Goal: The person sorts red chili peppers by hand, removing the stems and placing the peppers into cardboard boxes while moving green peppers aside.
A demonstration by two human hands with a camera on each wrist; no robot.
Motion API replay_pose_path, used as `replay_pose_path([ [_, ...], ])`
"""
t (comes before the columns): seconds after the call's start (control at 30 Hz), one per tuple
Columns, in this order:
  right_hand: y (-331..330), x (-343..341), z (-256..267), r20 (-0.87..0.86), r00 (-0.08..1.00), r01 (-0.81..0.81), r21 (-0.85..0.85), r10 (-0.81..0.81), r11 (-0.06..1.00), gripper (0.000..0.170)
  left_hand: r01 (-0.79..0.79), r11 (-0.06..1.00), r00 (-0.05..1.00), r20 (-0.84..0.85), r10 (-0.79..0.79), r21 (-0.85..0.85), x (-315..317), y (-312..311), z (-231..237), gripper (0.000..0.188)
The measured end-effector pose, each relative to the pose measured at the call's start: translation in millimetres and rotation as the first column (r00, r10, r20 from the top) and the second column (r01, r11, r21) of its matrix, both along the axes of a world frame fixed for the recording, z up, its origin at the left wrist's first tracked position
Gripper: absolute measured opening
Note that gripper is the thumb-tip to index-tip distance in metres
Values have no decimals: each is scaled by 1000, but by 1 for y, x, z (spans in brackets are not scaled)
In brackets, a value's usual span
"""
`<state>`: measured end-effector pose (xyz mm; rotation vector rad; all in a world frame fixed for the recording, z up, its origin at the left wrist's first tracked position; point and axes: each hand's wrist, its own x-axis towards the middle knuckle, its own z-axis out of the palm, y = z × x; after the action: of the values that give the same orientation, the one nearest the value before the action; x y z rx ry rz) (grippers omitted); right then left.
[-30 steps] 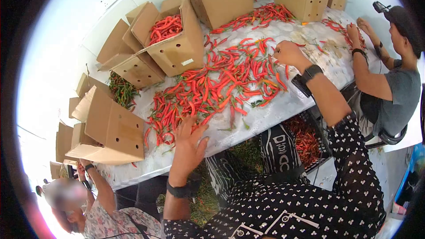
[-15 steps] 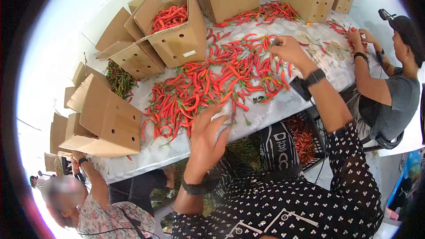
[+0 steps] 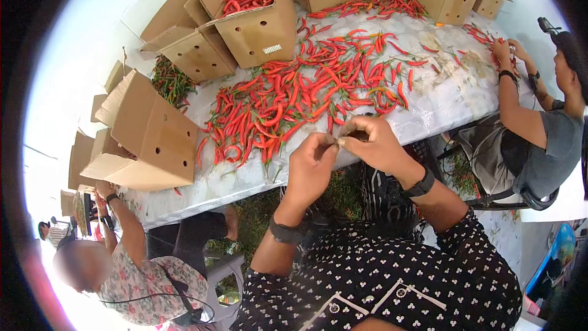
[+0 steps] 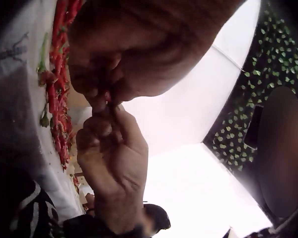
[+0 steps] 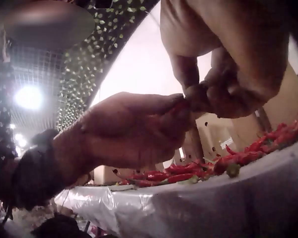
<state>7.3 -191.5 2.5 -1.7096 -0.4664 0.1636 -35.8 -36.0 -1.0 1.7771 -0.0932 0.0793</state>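
**Pinch near the table (image 3: 444, 110)**

The left hand (image 3: 309, 171) and right hand (image 3: 383, 150) meet, both pinching a small red thing (image 4: 107, 95) (mostly hidden). Red chillies (image 3: 278, 110) lie heaped beyond them; an open carton (image 3: 254, 40) holds more.

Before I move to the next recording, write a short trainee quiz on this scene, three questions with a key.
1. True or false: the person's bare left hand and bare right hand are far apart.
2. What lies spread on the white-covered table?
A) yellow lemons
B) slender red chili peppers
C) blue plastic cups
3. Fill in: a broad dark band circles the left ____.

Key: 1 false; 2 B; 3 wrist
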Motion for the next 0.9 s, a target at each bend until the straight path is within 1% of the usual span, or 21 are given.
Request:
replay_pose_path([
  [0.03, 1, -2, 0, 0, 1000, 1, -1, -1, 1000, 7, -5, 997, 998, 60, 0, 73, -2, 1, -2, 6],
  [0.07, 1, -4, -1, 10, 1000, -11, -20, 11, 1000, 10, -2, 997, 998, 61, -2, 71, -4, 2, -2, 6],
  [0.13, -1, -7, -4, 21, 1000, -13, -44, 14, 999, 13, 49, 978, 998, 37, -58, 200, -10, 7, 1, 9],
  [0.17, -4, -7, -8, -278, 947, -115, 171, 160, 978, 14, 56, 979, 997, 38, -65, 198, -12, 10, 0, 9],
  [0.2, -6, -8, -10, -509, 789, -138, 400, 345, 906, 16, 169, 983, 985, 30, -171, 67, -13, 15, -1, 8],
  [0.23, -8, -9, -9, -548, 668, -180, 537, 503, 824, 20, 277, 959, 961, 36, -276, -65, -13, 19, -3, 7],
  [0.27, -10, -11, -7, -548, 673, -176, 534, 497, 827, 20, 284, 957, 959, 39, -282, -67, -14, 21, -5, 7],
  [0.33, -14, -14, 2, -498, 610, -303, 573, 617, 762, 28, 260, 902, 957, -36, -289, -345, -15, 24, -10, 8],
  [0.37, -21, -10, 13, -414, 786, -384, 254, 459, 888, 33, 194, 892, 970, -54, -236, -409, -14, 24, -14, 8],
  [0.4, -27, 0, 12, -314, 917, -268, -28, 246, 963, 33, 197, 891, 970, -52, -238, -409, -13, 26, -17, 8],
  [0.43, -40, 17, 10, -81, 991, -124, -255, 106, 959, 28, 118, 862, 973, -115, -199, -493, -13, 29, -19, 8],
  [0.47, -51, 33, 6, 131, 990, 107, -378, -61, 920, 20, 34, 822, 969, -182, -166, -568, -13, 31, -20, 7],
  [0.5, -60, 43, 10, 349, 928, 281, -425, -131, 861, 16, 14, 822, 973, -183, -144, -570, -13, 30, -19, 7],
  [0.57, -81, 70, 4, 433, 891, 393, -582, -137, 712, 12, 37, 818, 976, -156, -153, -574, -11, 28, -24, 8],
  [0.6, -87, 79, -3, 436, 889, 395, -583, -137, 710, 12, 58, 818, 978, -132, -162, -572, -10, 28, -25, 9],
  [0.67, -94, 94, -15, 456, 888, 405, -717, -56, 567, 16, 70, 827, 977, -128, -169, -558, -8, 23, -25, 10],
  [0.7, -93, 97, -14, 458, 887, 406, -717, -56, 567, 16, 77, 836, 976, -129, -174, -543, -7, 21, -25, 11],
  [0.77, -91, 103, -14, 437, 899, 373, -772, 5, 515, 16, 71, 830, 971, -150, -183, -553, -7, 17, -19, 11],
  [0.83, -85, 102, -8, 428, 904, 365, -781, 9, 507, 16, 64, 825, 965, -174, -194, -562, -5, 14, -17, 11],
  [0.9, -80, 101, -4, 420, 908, 359, -789, 11, 500, 16, 67, 805, 971, -146, -187, -590, -2, 12, -18, 10],
])
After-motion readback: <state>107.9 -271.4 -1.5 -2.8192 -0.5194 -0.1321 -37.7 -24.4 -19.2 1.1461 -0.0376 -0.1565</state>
